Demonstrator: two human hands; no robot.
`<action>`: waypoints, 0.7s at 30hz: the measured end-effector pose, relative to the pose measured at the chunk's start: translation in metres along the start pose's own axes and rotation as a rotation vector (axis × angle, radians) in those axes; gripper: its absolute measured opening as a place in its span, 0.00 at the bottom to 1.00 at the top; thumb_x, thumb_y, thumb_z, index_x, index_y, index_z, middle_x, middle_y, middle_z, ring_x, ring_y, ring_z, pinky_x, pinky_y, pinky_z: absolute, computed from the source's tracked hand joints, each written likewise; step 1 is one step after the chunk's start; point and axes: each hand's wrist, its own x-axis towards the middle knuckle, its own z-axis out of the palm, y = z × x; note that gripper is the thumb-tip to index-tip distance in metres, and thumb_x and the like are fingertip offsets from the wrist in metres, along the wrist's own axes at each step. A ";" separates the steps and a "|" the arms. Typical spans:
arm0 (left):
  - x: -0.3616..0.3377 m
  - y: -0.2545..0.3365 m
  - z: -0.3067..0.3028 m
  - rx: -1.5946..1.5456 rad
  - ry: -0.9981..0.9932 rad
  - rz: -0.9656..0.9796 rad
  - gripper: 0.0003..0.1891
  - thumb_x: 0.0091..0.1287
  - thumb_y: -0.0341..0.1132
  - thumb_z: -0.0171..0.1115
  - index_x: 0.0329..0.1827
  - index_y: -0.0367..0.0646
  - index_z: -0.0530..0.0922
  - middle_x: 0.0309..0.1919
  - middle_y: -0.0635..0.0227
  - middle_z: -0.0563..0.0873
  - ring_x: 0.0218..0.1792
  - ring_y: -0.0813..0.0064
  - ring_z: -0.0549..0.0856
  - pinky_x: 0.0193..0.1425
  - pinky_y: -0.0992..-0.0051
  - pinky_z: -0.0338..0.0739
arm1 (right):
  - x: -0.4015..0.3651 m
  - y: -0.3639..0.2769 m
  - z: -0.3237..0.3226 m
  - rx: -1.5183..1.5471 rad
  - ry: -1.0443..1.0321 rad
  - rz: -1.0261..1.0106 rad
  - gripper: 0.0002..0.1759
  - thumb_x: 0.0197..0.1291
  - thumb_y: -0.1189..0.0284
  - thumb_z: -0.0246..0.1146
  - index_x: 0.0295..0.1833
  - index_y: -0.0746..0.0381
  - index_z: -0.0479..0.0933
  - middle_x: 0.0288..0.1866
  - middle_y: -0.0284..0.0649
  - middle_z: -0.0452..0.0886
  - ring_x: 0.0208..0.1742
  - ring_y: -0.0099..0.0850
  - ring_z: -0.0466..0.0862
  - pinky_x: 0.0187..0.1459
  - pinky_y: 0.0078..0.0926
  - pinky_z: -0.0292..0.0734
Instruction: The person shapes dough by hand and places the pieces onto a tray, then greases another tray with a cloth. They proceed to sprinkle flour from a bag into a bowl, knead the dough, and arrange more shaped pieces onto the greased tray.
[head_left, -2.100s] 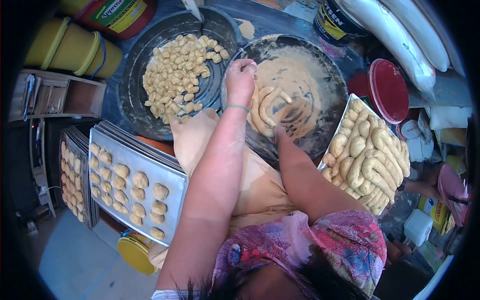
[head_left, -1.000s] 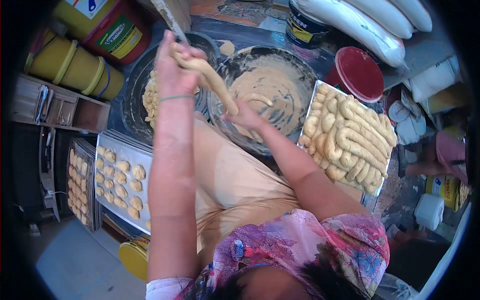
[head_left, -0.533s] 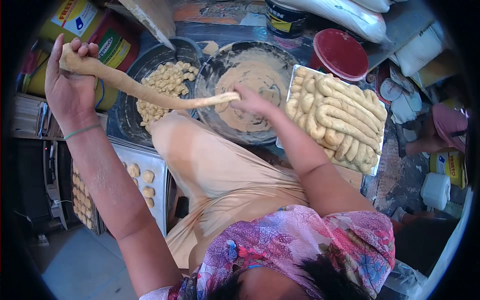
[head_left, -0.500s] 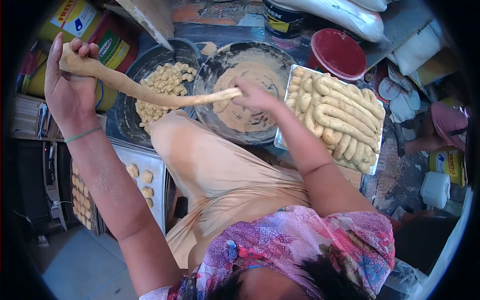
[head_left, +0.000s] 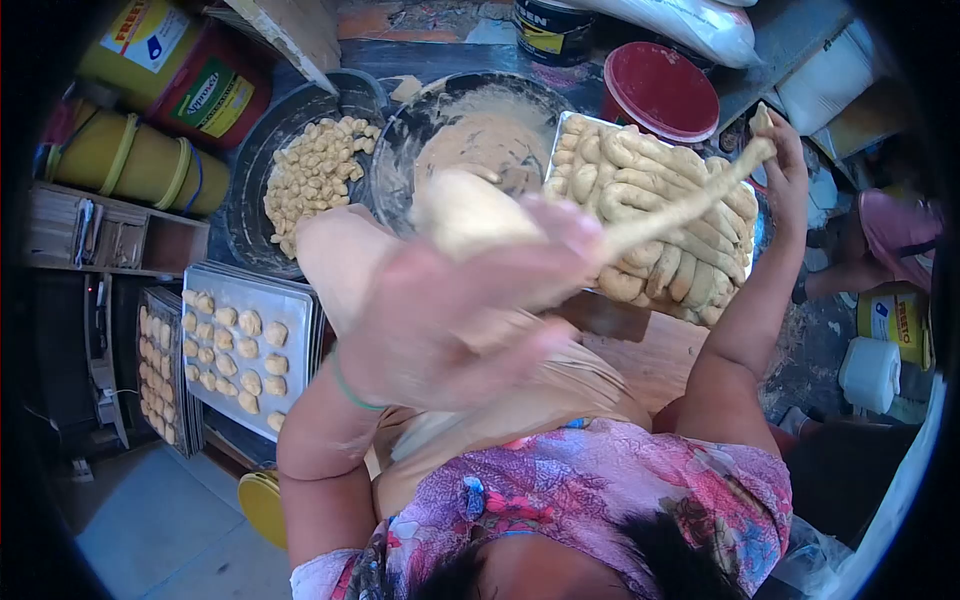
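The long rope of dough [head_left: 683, 210] hangs between the two hands, from the middle of the frame to the upper right, over the heaped dough ropes [head_left: 690, 285] on the tray [head_left: 554, 150]; the right hand [head_left: 790, 165], at the upper right, pinches its thin end, fingers closed around it; the left hand [head_left: 440, 310], in the middle, is badly blurred and seems to bear the thick end, but whether its fingers grip tightly or lie loose I cannot tell.

The likeliest trouble, I judge, is the rope thinning or tearing near the right hand, where the narrow part would take the pull if the hands drew apart; a loose left hand could let the heavy end slip, and its weight might drag the rest off line; if the rope sagged, it could stick to the heap or knock ropes over the tray's edge.

Its long axis runs slantwise, rising from the middle towards the upper right, fairly straight along the visible stretch; the thin end points to the upper right, the blurred thick end towards the flour-dusted basin [head_left: 393, 150], upper middle.
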 end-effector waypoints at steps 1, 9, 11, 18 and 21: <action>0.001 0.000 0.015 0.054 -0.138 0.064 0.20 0.56 0.35 0.69 0.52 0.44 0.77 0.52 0.53 0.82 0.55 0.56 0.82 0.61 0.57 0.75 | -0.007 0.021 -0.017 -0.153 -0.064 0.008 0.19 0.51 0.90 0.49 0.46 0.62 0.75 0.60 0.41 0.74 0.63 0.30 0.72 0.64 0.27 0.66; 0.005 -0.012 0.113 -0.032 -0.409 0.207 0.15 0.61 0.30 0.59 0.52 0.51 0.76 0.50 0.50 0.81 0.53 0.48 0.80 0.66 0.48 0.67 | -0.074 0.081 -0.015 -0.222 -0.027 0.466 0.14 0.50 0.88 0.43 0.35 0.66 0.73 0.58 0.44 0.79 0.57 0.30 0.75 0.60 0.23 0.65; 0.011 -0.009 0.118 -0.013 -0.414 0.252 0.15 0.61 0.30 0.58 0.53 0.51 0.75 0.50 0.48 0.80 0.52 0.47 0.80 0.65 0.48 0.67 | -0.076 0.090 -0.026 -0.277 -0.020 0.343 0.15 0.51 0.88 0.44 0.37 0.66 0.74 0.60 0.42 0.78 0.58 0.31 0.75 0.61 0.23 0.64; 0.049 -0.016 0.113 0.193 -0.577 0.296 0.18 0.61 0.31 0.54 0.56 0.51 0.72 0.36 0.55 0.83 0.45 0.53 0.84 0.61 0.54 0.72 | -0.077 0.027 -0.012 -0.180 -0.221 0.203 0.17 0.57 0.82 0.52 0.53 0.64 0.75 0.66 0.44 0.71 0.65 0.32 0.71 0.67 0.30 0.62; 0.084 -0.015 0.112 0.422 -0.711 0.309 0.18 0.61 0.32 0.53 0.56 0.51 0.72 0.32 0.58 0.84 0.43 0.57 0.85 0.55 0.60 0.76 | -0.095 -0.039 0.038 0.668 -0.347 0.336 0.20 0.56 0.80 0.55 0.56 0.68 0.72 0.63 0.45 0.71 0.61 0.33 0.73 0.63 0.31 0.66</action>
